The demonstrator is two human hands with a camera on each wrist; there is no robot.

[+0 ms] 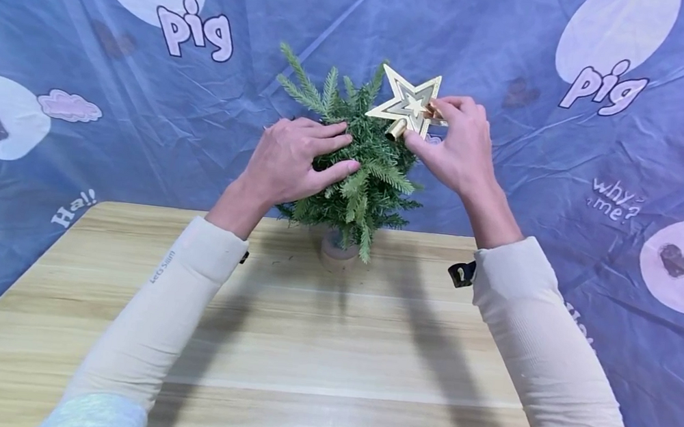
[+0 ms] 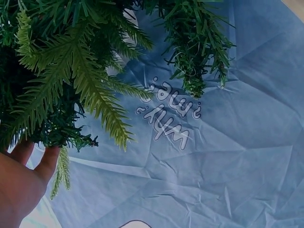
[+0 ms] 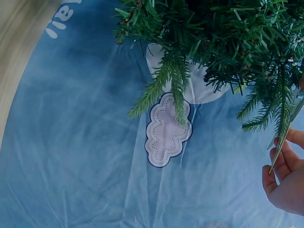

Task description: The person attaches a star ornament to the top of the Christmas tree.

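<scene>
My right grip (image 1: 462, 146) pinches the star (image 1: 414, 104), so I'd best steady the tree (image 1: 375, 192) lightly with my left grip (image 1: 294, 157), fingers and thumb apart.

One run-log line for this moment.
left hand: touching green tree | right hand: holding gold star near upper branches | tree: standing on wooden table

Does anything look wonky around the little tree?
Yes, the gold star: the right hand holds it tilted by the green tree, its little tube slanting instead of straight up and down. Nothing looks broken that I can see.
</scene>
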